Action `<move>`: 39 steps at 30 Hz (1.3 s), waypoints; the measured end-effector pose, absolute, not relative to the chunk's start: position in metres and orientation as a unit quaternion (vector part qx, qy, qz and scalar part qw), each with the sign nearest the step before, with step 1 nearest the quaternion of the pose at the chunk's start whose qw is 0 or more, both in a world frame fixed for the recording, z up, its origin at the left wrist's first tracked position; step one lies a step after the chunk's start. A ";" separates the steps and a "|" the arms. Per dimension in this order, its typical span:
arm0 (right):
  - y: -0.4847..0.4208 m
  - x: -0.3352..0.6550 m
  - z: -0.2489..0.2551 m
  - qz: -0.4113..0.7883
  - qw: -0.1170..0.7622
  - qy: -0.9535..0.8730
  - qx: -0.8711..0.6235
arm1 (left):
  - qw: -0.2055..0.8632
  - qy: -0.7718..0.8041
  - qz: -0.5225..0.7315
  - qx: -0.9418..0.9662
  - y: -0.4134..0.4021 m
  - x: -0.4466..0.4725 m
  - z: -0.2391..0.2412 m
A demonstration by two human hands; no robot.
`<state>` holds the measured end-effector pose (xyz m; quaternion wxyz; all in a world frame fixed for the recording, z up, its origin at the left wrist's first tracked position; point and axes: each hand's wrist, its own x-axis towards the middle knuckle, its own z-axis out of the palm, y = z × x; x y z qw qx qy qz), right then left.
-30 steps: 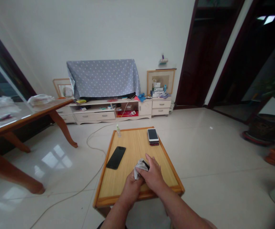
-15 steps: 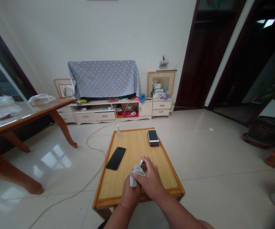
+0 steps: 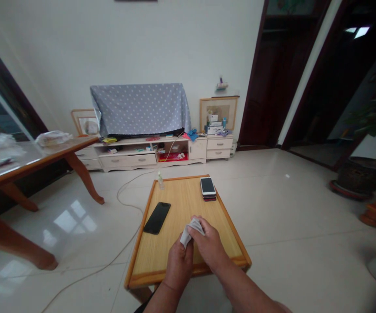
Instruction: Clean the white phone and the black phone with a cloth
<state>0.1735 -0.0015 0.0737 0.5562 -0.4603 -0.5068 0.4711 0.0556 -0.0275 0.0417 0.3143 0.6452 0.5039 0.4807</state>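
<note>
The gray cloth (image 3: 192, 227) has moved up a bit. I see the left hand (image 3: 178, 261) and right hand (image 3: 211, 245) pinching it; a loose grip could drop it.

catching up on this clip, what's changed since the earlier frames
The cloth has shifted forward and now hides the shiny edge that showed beside it just before. Left hand and right hand keep hold; phone, phone stack and bottle stayed put.

Left grip (image 3: 179, 261) and right grip (image 3: 211, 244) hold a grey cloth (image 3: 185, 238).
</note>
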 end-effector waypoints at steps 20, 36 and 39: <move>0.022 0.187 0.055 0.549 0.557 -0.394 -0.482 | 0.469 0.447 0.540 0.537 -0.024 0.056 0.044; 0.016 0.191 0.037 0.640 0.514 -0.334 -0.464 | 0.612 0.391 0.616 0.305 -0.016 0.048 0.053; 0.015 0.188 0.033 0.635 0.543 -0.328 -0.442 | 0.629 0.385 0.603 0.305 -0.020 0.045 0.051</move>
